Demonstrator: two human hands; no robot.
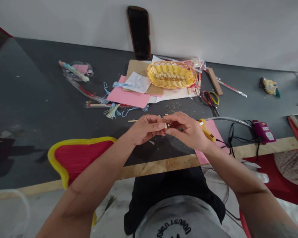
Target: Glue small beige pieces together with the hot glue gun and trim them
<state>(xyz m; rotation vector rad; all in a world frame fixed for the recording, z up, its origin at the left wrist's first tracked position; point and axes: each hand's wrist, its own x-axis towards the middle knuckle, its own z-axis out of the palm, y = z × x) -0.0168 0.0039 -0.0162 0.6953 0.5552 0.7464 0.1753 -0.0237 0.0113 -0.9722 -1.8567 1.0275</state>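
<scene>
My left hand pinches a small pale piece between thumb and fingers, above the dark table near its front edge. From the other side my right hand meets it, fingers curled close to the piece. Whatever lies between the right fingertips is too small to make out. A yellow glue gun lies just beside my right hand, partly hidden by it. Pale crumbs and bits are scattered on the table around both hands. A thin wooden stick rests to the left of my left hand.
Behind the hands stand a yellow woven basket with small pale pieces, pink paper and a phone against the wall. Scissors and a wood block lie right. A cable runs to a purple box. Blue tassels lie left.
</scene>
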